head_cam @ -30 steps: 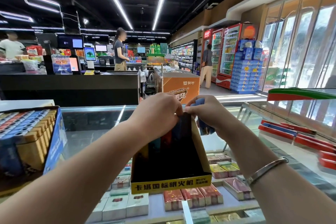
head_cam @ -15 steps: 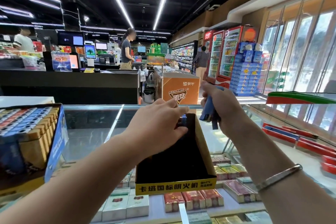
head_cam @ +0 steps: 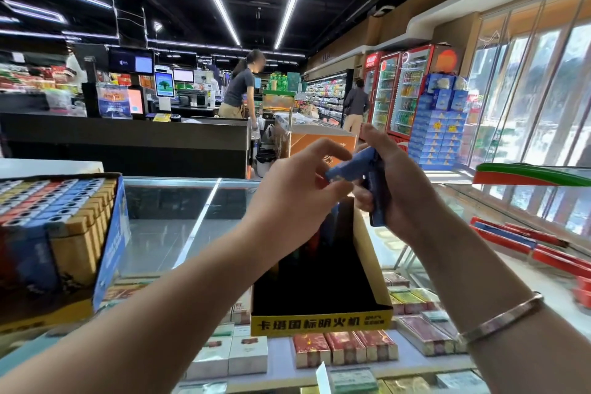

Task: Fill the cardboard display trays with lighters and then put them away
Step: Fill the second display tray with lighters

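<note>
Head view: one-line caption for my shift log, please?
Both hands hold blue lighters above the yellow-fronted cardboard tray on the glass counter.

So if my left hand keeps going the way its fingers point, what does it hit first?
Your left hand points right, fingertips already at the blue lighters held in your right hand. It would meet those first, though depth is hard to judge.

Glass counter [head_cam: 179,227] | full lighter tray [head_cam: 60,233] on its left edge | open cardboard tray [head_cam: 371,269] at centre | both hands [head_cam: 297,198] [head_cam: 399,189] above its back wall | cigarette packs [head_cam: 345,349] beneath the glass | checkout desk [head_cam: 128,141] behind.
</note>
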Demonstrator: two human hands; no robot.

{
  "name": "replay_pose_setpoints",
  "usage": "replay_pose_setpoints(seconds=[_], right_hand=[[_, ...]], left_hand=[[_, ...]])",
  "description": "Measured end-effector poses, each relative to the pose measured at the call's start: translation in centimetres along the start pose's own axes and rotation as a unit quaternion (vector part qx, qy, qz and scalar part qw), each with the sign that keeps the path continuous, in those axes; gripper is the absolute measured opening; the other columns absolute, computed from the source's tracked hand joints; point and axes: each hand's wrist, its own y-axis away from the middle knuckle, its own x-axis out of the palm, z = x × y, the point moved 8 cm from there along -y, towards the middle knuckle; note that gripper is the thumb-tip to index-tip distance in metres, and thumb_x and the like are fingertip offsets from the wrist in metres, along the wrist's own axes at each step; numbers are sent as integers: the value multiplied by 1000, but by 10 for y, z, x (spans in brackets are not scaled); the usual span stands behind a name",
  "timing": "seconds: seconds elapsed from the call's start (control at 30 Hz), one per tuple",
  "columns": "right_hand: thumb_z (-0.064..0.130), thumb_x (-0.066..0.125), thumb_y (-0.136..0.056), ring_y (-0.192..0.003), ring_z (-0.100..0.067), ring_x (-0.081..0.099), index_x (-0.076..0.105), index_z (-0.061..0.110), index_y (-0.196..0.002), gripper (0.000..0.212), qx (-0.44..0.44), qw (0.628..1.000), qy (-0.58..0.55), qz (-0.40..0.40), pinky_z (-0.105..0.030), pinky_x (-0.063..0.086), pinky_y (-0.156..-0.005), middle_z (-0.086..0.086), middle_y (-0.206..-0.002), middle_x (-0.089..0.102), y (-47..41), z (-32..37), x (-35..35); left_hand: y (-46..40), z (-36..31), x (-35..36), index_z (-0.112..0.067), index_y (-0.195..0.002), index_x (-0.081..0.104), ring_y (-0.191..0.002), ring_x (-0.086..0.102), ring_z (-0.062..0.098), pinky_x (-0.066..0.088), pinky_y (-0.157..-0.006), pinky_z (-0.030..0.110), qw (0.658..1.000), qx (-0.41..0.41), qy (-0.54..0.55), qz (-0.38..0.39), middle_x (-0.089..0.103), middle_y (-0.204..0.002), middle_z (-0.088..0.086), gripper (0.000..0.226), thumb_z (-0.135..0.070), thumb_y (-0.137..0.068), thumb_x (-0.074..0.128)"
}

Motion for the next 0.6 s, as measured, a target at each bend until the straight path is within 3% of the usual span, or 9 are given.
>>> replay_pose_setpoints(seconds=[0.1,0.2,0.27,0.43,0.6], right_hand=[[39,49,-92,-31,-10,34,55,13,-75,33,15,1000,24,6,-15,27,-32,-3,-53,42,1,-2,-3],[36,53,-90,-30,-10,34,52,12,-84,25,32,998,52,24,-15,26,-32,-2,-52,41,0,-7,-1],[37,57,-87,-30,-9,33,53,12,-86,26,30,997,75,20,-15,27,-32,-1,-51,41,-1,-8,-2],[22,60,-89,-29,-8,32,52,10,-71,23,-11,983,168,-75,-14,25,-30,0,-51,43,-4,-3,-27],[12,59,-88,-27,-8,32,53,8,-71,19,8,962,265,-70,-13,25,-30,-5,-57,46,-6,-15,-31]], left_hand=[[-4,7,-9,-33,-100,60,-71,61,2,55,-71,30,996,-27,79,-25,63,-83,-8,20,-21,-85,64],[-6,16,-17,-28,-99,58,-87,65,18,54,-81,37,981,-74,172,-51,65,-89,1,17,-16,-87,61],[-6,17,-19,-27,-100,58,-88,64,20,54,-83,35,973,-86,206,-57,65,-90,3,18,-13,-89,58],[-9,13,-27,-27,-101,57,-86,64,18,55,-81,35,982,-47,174,-57,64,-88,0,22,-10,-88,58],[-4,10,-16,-36,-85,63,-68,61,-2,50,-64,13,998,6,63,18,64,-71,-16,28,-8,-82,66]])
